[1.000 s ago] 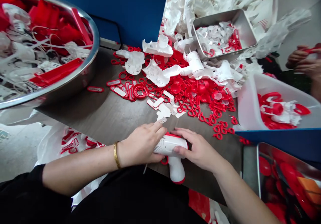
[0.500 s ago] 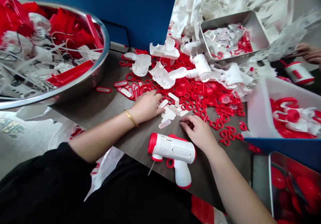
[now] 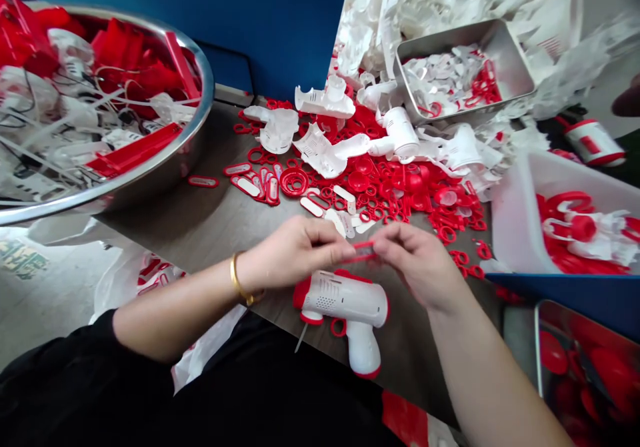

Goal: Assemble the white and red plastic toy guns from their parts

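Note:
Between both hands is a small red oval frame [image 3: 364, 251], blurred by motion. My left hand [image 3: 295, 253], with a gold bangle at the wrist, pinches its left end. My right hand [image 3: 417, 260] grips the other end. Just beneath them a white and red toy gun [image 3: 350, 298] lies on its side on the dark table, nozzle to the left. White rounded strips [image 3: 341, 220] are scattered right behind my fingers. Farther left sit several red oval frames with pale inserts [image 3: 260, 183], beside a red ring-shaped part [image 3: 294, 181].
A large steel bowl [image 3: 206, 93] of red and white parts stands left. Loose red rings [image 3: 447, 233] and white gun shells [image 3: 325, 150] cover the table's back. A steel tray [image 3: 517, 77] and a white plastic bin [image 3: 515, 213] are at right. Another person's hand [image 3: 627, 100] shows at the right edge.
My left hand has left the red frames and come nearer. My right hand has risen slightly to meet it. Both now hold a red oval frame above the toy gun.

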`<state>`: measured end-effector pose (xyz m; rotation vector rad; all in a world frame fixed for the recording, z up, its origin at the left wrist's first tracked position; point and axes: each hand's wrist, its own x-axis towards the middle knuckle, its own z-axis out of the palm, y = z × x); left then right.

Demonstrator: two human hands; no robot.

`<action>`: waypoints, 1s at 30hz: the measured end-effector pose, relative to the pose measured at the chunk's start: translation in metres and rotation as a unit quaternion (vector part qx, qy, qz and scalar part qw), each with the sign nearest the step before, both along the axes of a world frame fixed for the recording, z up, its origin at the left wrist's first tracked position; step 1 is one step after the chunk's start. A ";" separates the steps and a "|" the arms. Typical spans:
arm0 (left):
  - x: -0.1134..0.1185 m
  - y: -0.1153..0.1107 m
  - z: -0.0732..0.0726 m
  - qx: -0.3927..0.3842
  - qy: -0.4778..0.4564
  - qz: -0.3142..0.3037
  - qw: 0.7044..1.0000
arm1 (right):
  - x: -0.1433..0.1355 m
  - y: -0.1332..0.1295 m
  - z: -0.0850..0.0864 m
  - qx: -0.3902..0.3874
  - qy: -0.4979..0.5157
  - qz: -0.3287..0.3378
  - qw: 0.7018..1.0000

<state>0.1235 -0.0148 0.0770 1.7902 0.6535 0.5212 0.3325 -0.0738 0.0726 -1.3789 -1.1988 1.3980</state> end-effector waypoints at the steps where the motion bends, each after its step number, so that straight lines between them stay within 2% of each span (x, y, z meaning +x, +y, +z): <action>1: 0.001 -0.013 0.004 0.007 -0.027 0.006 1.000 | -0.001 -0.018 0.005 0.007 0.020 -0.005 1.000; 3: 0.007 -0.038 0.007 -0.004 -0.079 0.019 0.997 | -0.008 -0.049 0.011 0.060 0.050 -0.049 0.996; 5: 0.014 -0.054 0.007 -0.011 -0.115 0.004 0.993 | -0.018 -0.068 0.014 0.142 0.034 -0.114 0.983; 7: 0.017 -0.061 0.002 0.054 -0.109 -0.038 0.992 | -0.022 -0.078 0.014 0.197 -0.036 -0.142 0.969; 8: 0.017 -0.061 -0.002 0.111 -0.075 -0.058 0.989 | -0.020 -0.079 0.013 0.195 -0.079 -0.132 0.969; 10: 0.012 -0.056 -0.010 0.212 0.050 -0.074 0.973 | -0.013 -0.080 0.012 0.141 -0.178 -0.077 0.971; 12: 0.007 -0.050 -0.019 0.243 0.195 -0.076 0.947 | -0.003 -0.075 0.012 0.070 -0.279 0.004 0.958; 14: 0.004 -0.045 -0.026 0.228 0.274 -0.086 0.930 | 0.000 -0.066 0.014 0.039 -0.363 0.089 0.927; 17: 0.005 -0.041 -0.031 0.212 0.280 -0.090 0.932 | -0.007 -0.046 0.019 0.059 -0.426 0.192 0.882; 20: 0.007 -0.038 -0.030 0.180 0.261 -0.099 0.943 | -0.017 -0.030 0.023 0.068 -0.437 0.256 0.860; 22: 0.007 -0.036 -0.030 0.155 0.255 -0.109 0.948 | -0.019 -0.027 0.022 0.059 -0.423 0.261 0.866; 27: 0.005 -0.035 -0.031 0.150 0.246 -0.101 0.952 | 0.002 -0.044 0.012 -0.008 -0.363 0.208 0.908; 30: 0.006 -0.036 -0.032 0.157 0.239 -0.109 0.952 | 0.012 -0.045 0.011 -0.055 -0.368 0.219 0.902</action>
